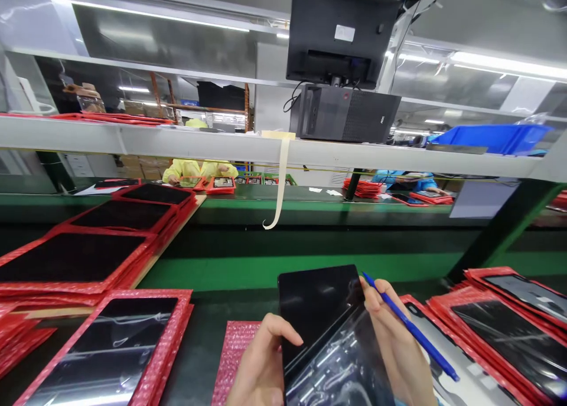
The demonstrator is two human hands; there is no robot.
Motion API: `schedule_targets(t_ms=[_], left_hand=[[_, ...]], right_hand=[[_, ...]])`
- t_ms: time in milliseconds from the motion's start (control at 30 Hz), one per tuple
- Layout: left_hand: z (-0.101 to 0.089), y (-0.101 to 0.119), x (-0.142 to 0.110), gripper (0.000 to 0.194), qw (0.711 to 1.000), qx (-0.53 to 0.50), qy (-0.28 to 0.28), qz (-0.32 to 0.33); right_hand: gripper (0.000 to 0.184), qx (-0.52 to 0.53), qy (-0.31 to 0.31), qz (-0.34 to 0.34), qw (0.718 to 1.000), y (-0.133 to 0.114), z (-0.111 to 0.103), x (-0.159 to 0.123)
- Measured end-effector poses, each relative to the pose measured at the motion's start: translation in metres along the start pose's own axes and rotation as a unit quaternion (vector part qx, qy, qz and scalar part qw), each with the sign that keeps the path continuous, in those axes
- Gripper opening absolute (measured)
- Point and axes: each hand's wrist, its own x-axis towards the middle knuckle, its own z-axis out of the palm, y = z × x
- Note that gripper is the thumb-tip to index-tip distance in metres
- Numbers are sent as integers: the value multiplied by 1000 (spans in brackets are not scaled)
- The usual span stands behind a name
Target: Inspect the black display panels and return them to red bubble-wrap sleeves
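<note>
A black tablet screen [312, 303] is tilted up before me, low in the middle of the head view. My left hand [263, 362] grips its left edge, the thumb lying over the front. A clear, wrinkled film [345, 364] covers its lower part and reflects the lights; the upper part looks bare. My right hand [401, 344] is closed at the right edge, with a blue pen [411, 329] held slanting between the fingers. Whether those fingertips also pinch the film is hard to see. A pink bubble-wrap sheet [234, 347] lies beneath my left hand.
Screens in red bubble sleeves are stacked at left [84, 255], with another sleeved screen [106, 341] nearer. More sleeved panels [500, 335] lie at right. Overhead, a white shelf [199, 143] carries a computer [349, 114] and blue bin [491, 137]; a tape strip [281, 182] hangs down. Co-workers sit beyond.
</note>
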Motion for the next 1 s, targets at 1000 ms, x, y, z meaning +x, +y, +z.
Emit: schedule_targets(t_ms=[1000], left_hand=[[12,1,11,76,981,-67,152,-96]], right_hand=[[47,-18,-6,-29,999,8,4,1]])
